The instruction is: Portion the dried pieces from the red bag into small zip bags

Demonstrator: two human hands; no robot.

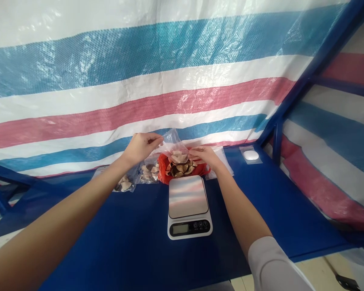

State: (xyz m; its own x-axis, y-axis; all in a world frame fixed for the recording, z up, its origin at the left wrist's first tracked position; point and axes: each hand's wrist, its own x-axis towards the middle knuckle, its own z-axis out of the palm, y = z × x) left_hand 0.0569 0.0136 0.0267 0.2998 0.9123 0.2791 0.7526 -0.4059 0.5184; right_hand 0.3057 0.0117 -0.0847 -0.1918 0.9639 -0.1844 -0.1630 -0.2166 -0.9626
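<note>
My left hand pinches the upper left edge of a clear plastic bag and holds it up. At the bag's right side, my right hand has its fingers against the plastic, gripping it low down. Pale, curled dried pieces show at the bag's bottom. Below it lies an open red plastic bag with darker brown curled dried pieces. Just in front stands a white kitchen scale with nothing on its metal plate; its display shows no readable figure.
Left of the red bag lie two clear bags of dried pieces, one nearer and one farther left. A white oval object rests on clear plastic at the right. Striped sheeting hangs behind the blue table, beside a blue frame.
</note>
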